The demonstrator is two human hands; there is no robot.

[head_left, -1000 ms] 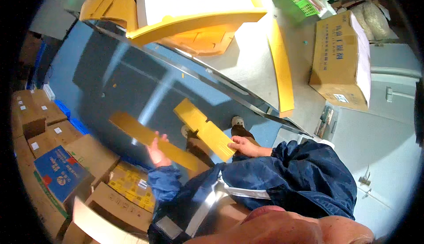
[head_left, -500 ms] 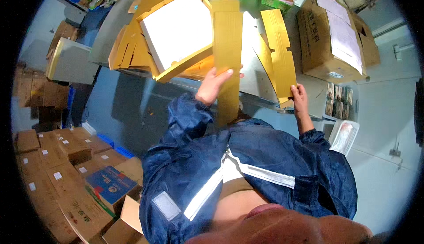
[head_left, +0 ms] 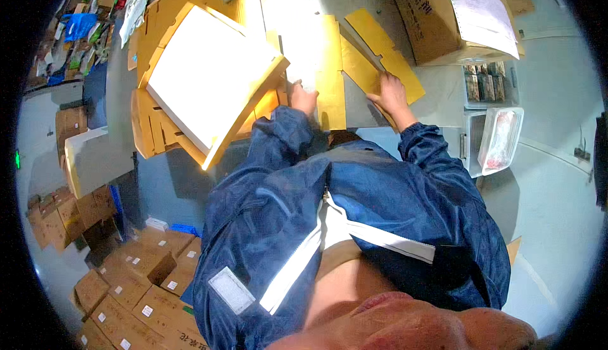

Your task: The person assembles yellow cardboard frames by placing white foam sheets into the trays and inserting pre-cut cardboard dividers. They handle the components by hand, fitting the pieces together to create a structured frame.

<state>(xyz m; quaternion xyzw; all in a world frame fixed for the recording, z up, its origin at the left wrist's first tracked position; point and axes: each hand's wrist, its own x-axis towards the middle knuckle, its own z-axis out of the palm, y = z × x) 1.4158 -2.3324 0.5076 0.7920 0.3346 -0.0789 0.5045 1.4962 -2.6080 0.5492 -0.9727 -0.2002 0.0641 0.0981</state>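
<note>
Flat on the table (head_left: 437,100) lies a long yellow cardboard strip (head_left: 330,74). My left hand (head_left: 304,99) rests at its left edge, thumb and forefinger apart; glare washes out part of the fingers. To the right, my right hand (head_left: 391,96) is closed on a notched, folded yellow cardboard piece (head_left: 367,65), thumb along its near side. That piece slants across the table from far left to near right. Left of my hands stands a shallow yellow cardboard tray (head_left: 250,112) with a bright white inside, tilted on more yellow cardboard (head_left: 147,125).
A large brown carton (head_left: 421,24) with a paper sheet on top stands at the far right. Beyond my right hand are small packs (head_left: 484,87) and a clear plastic tub (head_left: 501,141). Stacked brown cartons (head_left: 142,264) fill the lower left, near a pale panel (head_left: 98,160).
The cardboard strip came down from my raised left hand onto the table, and that hand moved to its left edge. My right hand moved left and farther away with the folded piece. The view shifted.
</note>
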